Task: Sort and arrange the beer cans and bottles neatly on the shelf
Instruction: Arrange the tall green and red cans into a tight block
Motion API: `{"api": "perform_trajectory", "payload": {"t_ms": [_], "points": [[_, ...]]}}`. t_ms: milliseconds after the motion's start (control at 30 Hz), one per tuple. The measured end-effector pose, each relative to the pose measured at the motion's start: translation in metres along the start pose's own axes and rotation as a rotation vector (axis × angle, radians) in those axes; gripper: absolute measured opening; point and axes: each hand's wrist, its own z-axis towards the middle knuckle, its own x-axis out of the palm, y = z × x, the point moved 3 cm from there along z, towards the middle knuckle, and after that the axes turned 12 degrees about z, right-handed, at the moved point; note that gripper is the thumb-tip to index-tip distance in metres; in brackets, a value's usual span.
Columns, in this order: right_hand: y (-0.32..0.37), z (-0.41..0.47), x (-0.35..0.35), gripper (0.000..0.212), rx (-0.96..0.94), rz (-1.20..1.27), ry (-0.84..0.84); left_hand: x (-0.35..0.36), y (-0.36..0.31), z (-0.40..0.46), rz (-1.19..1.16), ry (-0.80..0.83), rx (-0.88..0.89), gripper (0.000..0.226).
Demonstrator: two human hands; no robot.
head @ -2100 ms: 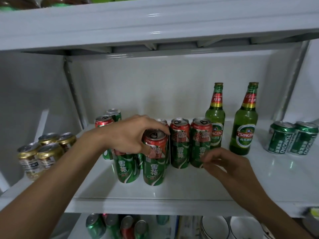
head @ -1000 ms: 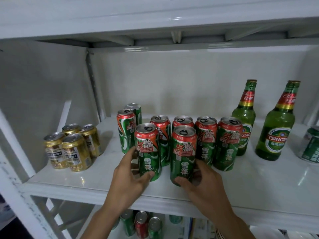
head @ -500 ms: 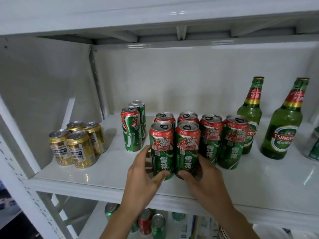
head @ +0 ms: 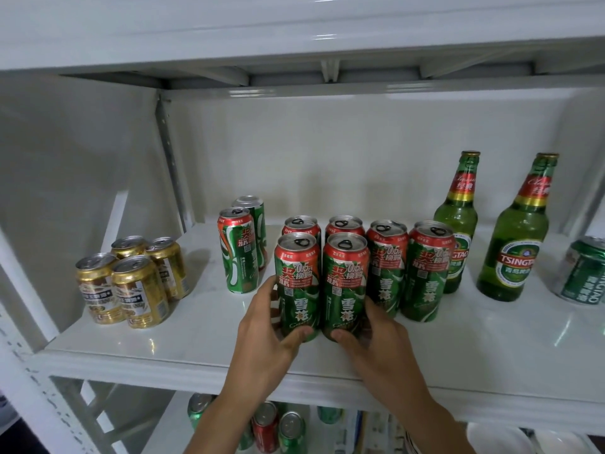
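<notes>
Several tall red-and-green beer cans stand in a block on the white shelf [head: 196, 352]. My left hand [head: 265, 335] grips the front left can [head: 298, 283] near its base. My right hand [head: 376, 342] grips the front right can [head: 346, 283] beside it. Both cans stand upright and touch each other. Two more such cans [head: 240, 250] stand apart to the left. Two green Tsingtao bottles [head: 458, 224] [head: 514, 237] stand upright on the right.
Several short gold cans [head: 131, 283] cluster at the shelf's left end. A green Tsingtao can [head: 582, 273] is at the right edge. The upper shelf [head: 294, 31] hangs close overhead. More cans [head: 278, 427] stand on the shelf below.
Both hands dropped to the bases of the two front cans and slid them right and back, tight against the other cans. The camera shifted left.
</notes>
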Motion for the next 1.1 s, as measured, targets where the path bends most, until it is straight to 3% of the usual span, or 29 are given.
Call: {"api": "perform_trajectory", "payload": {"t_ms": [233, 367, 433, 633, 967, 1100], "points": [[0.005, -0.008, -0.007, 0.078, 0.071, 0.014, 0.011, -0.009, 0.000, -0.003, -0.077, 0.003, -0.051, 0.077], [0.014, -0.019, -0.030, 0.036, -0.018, 0.108, -0.345, -0.052, 0.009, 0.009, -0.122, -0.148, -0.065, 0.051], [0.013, -0.017, -0.049, 0.031, -0.037, 0.033, -0.454, -0.069, 0.012, 0.016, -0.140, -0.211, -0.049, 0.039], [0.001, 0.016, -0.059, 0.014, 0.003, -0.153, -0.093, -0.070, 0.019, 0.030, -0.127, -0.197, -0.046, 0.028], [-0.011, 0.025, -0.061, 0.013, -0.100, -0.180, -0.137, -0.066, 0.014, 0.046, -0.160, -0.183, -0.032, 0.028], [-0.004, 0.012, -0.084, 0.019, -0.100, -0.235, -0.292, -0.084, 0.016, 0.051, -0.111, -0.274, -0.032, 0.020]]}}
